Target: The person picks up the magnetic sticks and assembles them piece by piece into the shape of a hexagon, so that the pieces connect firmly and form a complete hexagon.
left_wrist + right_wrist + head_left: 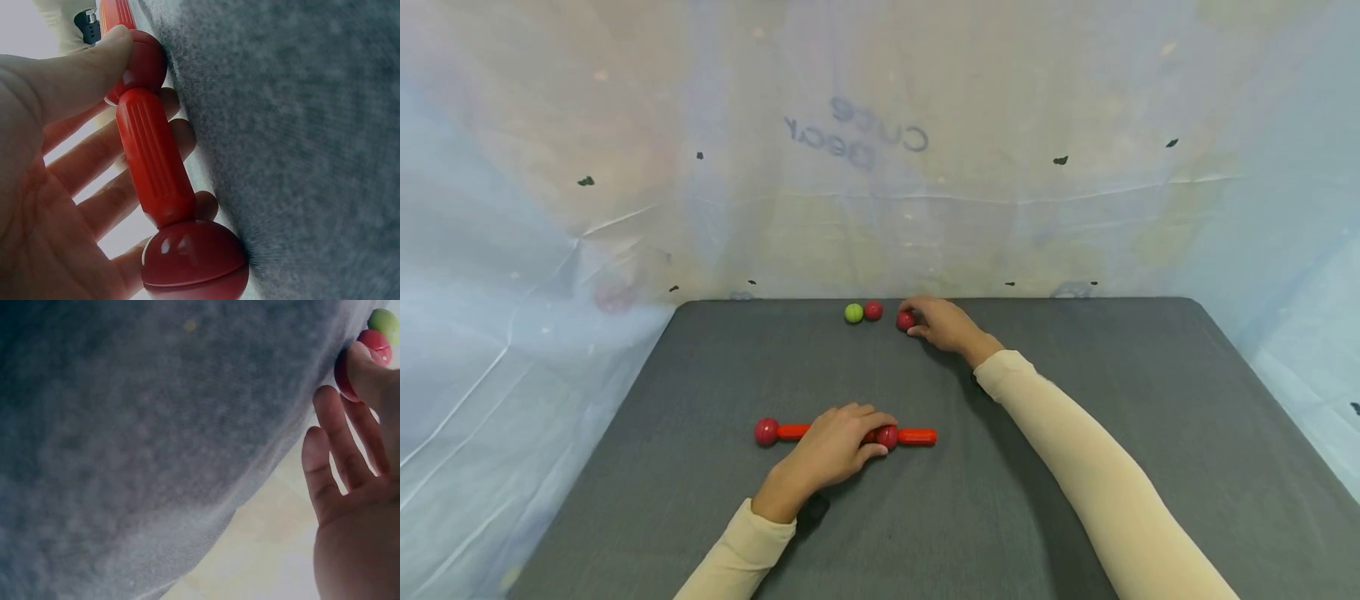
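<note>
My left hand (837, 447) holds a chain of red balls and orange-red ribbed rods that lies along the table. Its thumb and fingers pinch the right-hand ball (887, 437), as the left wrist view also shows. One rod (155, 156) joins this ball to the larger-looking end ball (194, 259); a second rod (917, 437) sticks out to the right. At the table's far edge my right hand (946, 323) pinches a dark red ball (906, 320) between thumb and fingers. Its other fingers stay loosely spread in the right wrist view.
Left of my right hand, a green ball (853, 313) and another red ball (873, 310) sit side by side near the back edge of the grey table (1075, 375). Behind the table hangs a pale translucent sheet (880, 225) with mirrored handwriting and dark spots.
</note>
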A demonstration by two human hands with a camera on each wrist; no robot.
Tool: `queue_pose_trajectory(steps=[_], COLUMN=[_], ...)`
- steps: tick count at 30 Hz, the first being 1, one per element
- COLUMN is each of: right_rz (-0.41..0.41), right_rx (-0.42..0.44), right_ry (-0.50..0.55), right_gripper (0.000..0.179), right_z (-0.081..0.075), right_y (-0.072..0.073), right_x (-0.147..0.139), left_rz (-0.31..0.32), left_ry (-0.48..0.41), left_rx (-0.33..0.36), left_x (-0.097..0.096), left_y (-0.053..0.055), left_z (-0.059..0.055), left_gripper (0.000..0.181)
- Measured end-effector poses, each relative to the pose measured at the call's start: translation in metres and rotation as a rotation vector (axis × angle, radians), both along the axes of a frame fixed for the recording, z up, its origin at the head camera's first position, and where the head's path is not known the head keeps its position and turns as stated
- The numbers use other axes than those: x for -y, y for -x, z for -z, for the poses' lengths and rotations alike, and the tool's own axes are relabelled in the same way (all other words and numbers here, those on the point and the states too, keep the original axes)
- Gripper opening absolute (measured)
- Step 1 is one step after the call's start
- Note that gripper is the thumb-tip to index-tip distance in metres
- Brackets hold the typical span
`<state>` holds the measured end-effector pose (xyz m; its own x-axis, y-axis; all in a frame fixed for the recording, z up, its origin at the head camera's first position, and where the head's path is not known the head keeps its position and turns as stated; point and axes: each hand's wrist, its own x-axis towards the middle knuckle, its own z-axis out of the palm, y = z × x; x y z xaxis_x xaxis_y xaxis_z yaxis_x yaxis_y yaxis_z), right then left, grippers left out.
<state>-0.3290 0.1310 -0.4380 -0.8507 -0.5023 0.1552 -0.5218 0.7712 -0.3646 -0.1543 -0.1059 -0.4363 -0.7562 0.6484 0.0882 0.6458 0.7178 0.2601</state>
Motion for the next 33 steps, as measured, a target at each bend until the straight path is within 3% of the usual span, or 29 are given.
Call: queue_pose_trajectory(steps=[6, 13, 21, 33], right_rz=[-0.003, -0.038, -0.064, -0.059], right_rx=[-0.005, -0.078, -0.178, -0.220], right_ry=[-0.012, 0.003, 0.024, 0.077], right_gripper=[0.044, 0.043, 0.041, 0.040], right_z=[0.000, -0.001, -0.002, -0.006], right_y=[-0.009, -0.023, -0.044, -0.078], right_x=[-0.002, -0.002, -0.002, -0.010], left_rz=[0.000, -0.002, -0.013, -0.031], left_ry=[-0.006, -0.006, -0.010, -0.020], left_rx=[-0.005, 0.000, -0.004, 0.012], left_x=[-0.001, 0.000, 0.003, 0.002], left_y=[-0.001, 0.001, 0.001, 0.000], left_z=[0.001, 0.001, -0.002, -0.002], left_gripper=[0.035, 0.036, 0.036, 0.035])
